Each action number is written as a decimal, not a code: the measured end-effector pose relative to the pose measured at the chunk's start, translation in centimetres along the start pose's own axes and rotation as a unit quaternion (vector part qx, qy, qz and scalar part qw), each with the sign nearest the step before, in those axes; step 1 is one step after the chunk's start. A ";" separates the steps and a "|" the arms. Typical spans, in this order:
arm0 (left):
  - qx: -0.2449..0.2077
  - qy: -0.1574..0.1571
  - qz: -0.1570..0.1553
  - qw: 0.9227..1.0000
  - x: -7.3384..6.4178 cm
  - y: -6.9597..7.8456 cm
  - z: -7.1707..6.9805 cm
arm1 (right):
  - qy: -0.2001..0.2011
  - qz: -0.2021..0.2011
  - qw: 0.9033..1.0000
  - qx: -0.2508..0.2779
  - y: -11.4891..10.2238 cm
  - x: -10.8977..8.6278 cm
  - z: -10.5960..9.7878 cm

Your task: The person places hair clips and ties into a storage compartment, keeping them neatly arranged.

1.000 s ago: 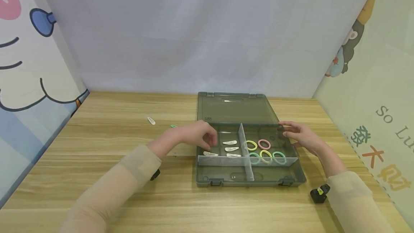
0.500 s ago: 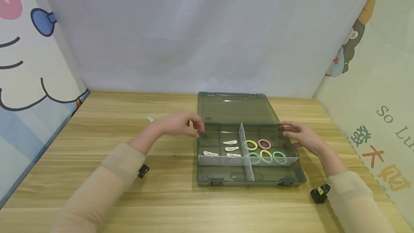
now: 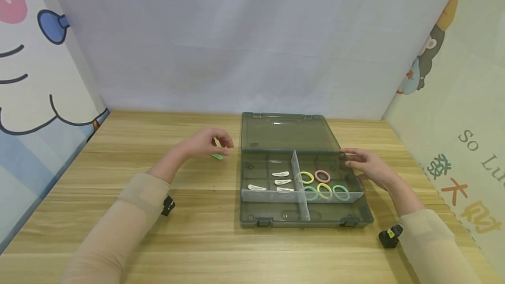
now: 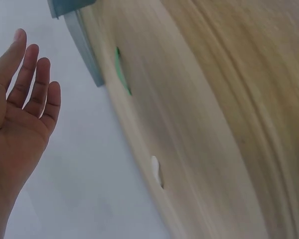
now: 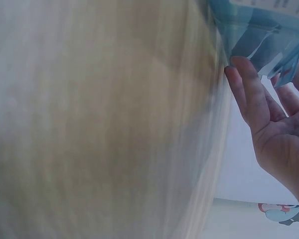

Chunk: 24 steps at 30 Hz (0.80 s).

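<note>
In the head view my left hand (image 3: pixel 207 143) hovers left of the box, fingers loosely bent with nothing in them. Below its fingertips lies a green snap hair clip (image 3: pixel 216 156) on the table. A white snap hair clip (image 4: pixel 157 172) also lies on the table in the left wrist view; the left hand hides it in the head view. My right hand (image 3: pixel 371 168) rests at the right rim of the grey see-through divider box (image 3: pixel 252 219), fingertips touching its wall. Several white hair clips (image 3: pixel 282 182) lie in the left rear compartment, several coloured hair ties (image 3: pixel 322 176) in the right one.
The box's lid (image 3: pixel 289 133) lies folded back behind it, near the table's far edge. White dividers (image 3: pixel 268 196) split the box into compartments. A wrist camera (image 3: pixel 389 236) sits under the right sleeve. A pale cloth (image 3: pixel 244 47) hangs behind the wooden table (image 3: pixel 205 249).
My left hand has moved from over the box's left compartment leftward and back, to above the green hair clip. The right hand and the box have stayed in place.
</note>
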<state>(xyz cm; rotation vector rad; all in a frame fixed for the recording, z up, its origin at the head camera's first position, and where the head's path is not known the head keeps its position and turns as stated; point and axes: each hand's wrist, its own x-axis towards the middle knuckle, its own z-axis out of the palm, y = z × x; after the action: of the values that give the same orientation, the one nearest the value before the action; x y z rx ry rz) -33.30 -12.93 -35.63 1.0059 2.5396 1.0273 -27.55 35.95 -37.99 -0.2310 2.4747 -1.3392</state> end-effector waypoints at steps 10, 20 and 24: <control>-0.009 0.011 -0.041 0.999 -0.3 -3.0 0.1 | 0.001 -0.001 1.000 0.002 0.4 0.2 -0.1; -0.008 -0.003 -0.034 0.999 0.0 -4.7 0.6 | 0.002 -0.001 1.000 -0.002 0.4 0.2 -0.2; -0.009 -0.011 -0.056 0.998 0.3 -5.2 0.9 | 0.002 -0.002 1.000 -0.001 0.5 0.2 -0.2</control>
<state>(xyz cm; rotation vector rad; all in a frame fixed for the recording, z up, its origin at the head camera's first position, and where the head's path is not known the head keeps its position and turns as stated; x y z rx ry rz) -35.80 -14.98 -39.84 0.8549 2.5310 1.0009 -27.82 36.31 -38.34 -0.2343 2.4798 -1.3408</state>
